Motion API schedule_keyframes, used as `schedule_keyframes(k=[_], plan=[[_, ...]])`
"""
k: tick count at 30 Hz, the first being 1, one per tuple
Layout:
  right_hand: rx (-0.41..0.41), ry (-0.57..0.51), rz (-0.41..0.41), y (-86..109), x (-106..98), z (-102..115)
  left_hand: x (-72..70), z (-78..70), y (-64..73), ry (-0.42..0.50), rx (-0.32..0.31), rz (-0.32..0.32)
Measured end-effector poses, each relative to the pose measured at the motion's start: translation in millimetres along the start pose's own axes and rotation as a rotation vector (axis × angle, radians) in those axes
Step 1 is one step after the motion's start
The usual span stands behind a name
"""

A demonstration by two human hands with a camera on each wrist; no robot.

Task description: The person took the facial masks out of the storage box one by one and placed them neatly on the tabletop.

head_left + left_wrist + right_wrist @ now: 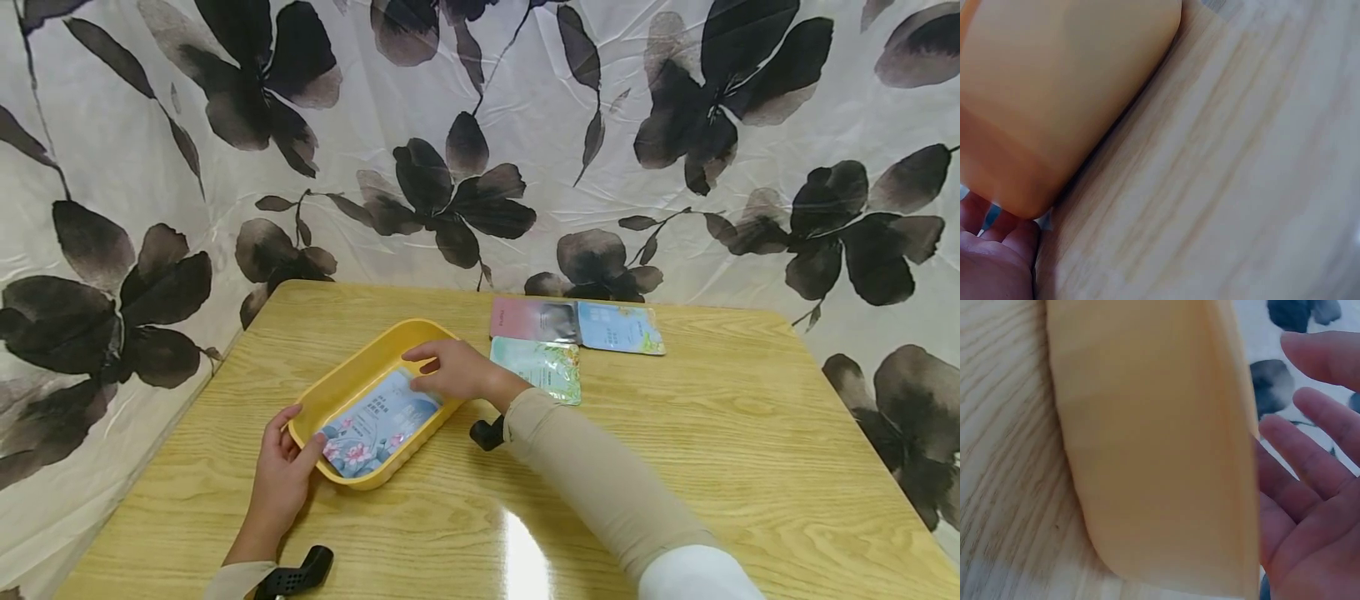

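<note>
A yellow plastic basket (345, 369) stands at a slant on the table's left half. Inside lies a pale blue sachet (382, 422) printed with pink flowers. My left hand (281, 475) grips the basket's near left end, thumb over the rim and fingers outside; in the left wrist view the hand (997, 250) shows beside the basket wall (1054, 106). Over the basket's far right end hovers my right hand (459, 371), above the sachet's upper edge. Its fingers (1310, 453) are loosely bent with nothing between them in the right wrist view.
Right of the basket lie a pink-and-grey sachet (532, 320), a blue sachet (617, 327) and a green sachet (540, 367), the last partly behind my right wrist. A flowered cloth (570, 192) hangs behind the wooden table (720, 417).
</note>
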State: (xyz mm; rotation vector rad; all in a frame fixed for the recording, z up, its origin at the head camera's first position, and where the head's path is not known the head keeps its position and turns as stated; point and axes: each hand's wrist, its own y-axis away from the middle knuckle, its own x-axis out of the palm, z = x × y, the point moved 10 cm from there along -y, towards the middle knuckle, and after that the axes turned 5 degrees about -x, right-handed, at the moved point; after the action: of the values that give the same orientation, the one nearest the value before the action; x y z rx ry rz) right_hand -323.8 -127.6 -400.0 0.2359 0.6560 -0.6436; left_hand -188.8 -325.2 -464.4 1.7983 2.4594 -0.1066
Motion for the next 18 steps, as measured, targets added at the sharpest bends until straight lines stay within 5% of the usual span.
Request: schedule_keyframes(k=[18], plan=[[0.096, 0.31, 0.172, -10.7, 26.0, -1.9, -1.5, 0.3, -0.4, -0.006, -0.004, -0.018]])
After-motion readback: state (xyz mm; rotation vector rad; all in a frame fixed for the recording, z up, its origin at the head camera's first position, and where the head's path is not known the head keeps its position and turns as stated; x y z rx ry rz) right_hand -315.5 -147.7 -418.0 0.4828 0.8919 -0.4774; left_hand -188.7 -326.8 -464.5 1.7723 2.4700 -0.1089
